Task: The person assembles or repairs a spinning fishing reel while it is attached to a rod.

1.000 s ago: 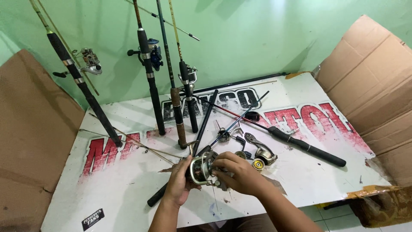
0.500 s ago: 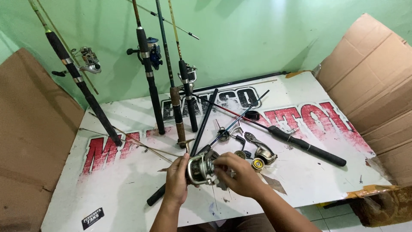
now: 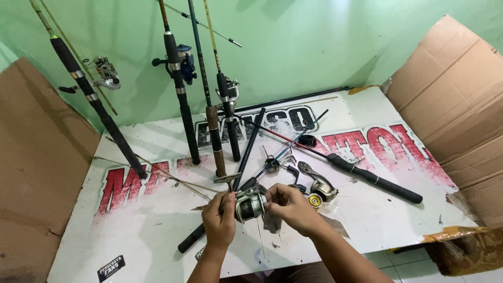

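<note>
- Nearest, at 6 o'clock: the left hand (image 3: 219, 225) and right hand (image 3: 291, 208) are together, both clamped on a silver spinning reel (image 3: 250, 205) held just above the white table (image 3: 152, 236); the left grips its body, the right fingers pinch its front side
- Risk, as I judge it: the reel is carried by fingertips only, so a slip of the right hand could drop it onto the board or let a small part fall loose
- Just past it at 1 o'clock: a second reel (image 3: 319, 189) with a yellow knob lies on the table, close enough for a swinging elbow to knock
- Under the hands, running toward 12 o'clock: a black rod (image 3: 246, 152) lies flat; the reel could snag on it
- At 2 o'clock: a black-handled rod (image 3: 374, 179) lies apart
- Far, 10 to 12 o'clock: upright rods (image 3: 181, 99) lean on the green wall (image 3: 314, 42); a jolt to the table might tip them
</note>
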